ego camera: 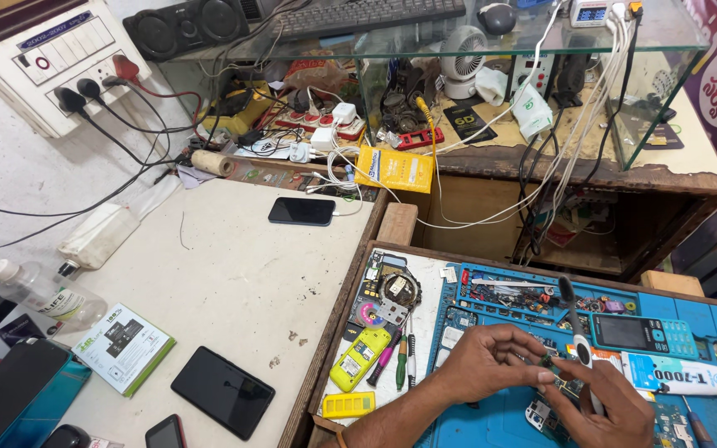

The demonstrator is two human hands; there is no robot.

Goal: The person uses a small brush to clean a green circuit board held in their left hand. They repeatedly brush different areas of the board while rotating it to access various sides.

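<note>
Both hands meet over the blue tray [491,423] of phone parts. The left hand [483,362] pinches a tiny component [548,361]. The right hand [607,408] grips a slim tool [576,328].

Two bare hands are seen, the left hand [485,362] and the right hand [603,404]. No gloves or rings are worn. The left forearm is uncovered, and a thin band [341,436] is worn at the wrist.

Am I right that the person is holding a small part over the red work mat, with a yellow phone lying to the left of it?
Not quite: the head view shows the work mat is blue, not red. The left hand and right hand do hold a small part over it, and the yellow phone lies to its left.
</note>
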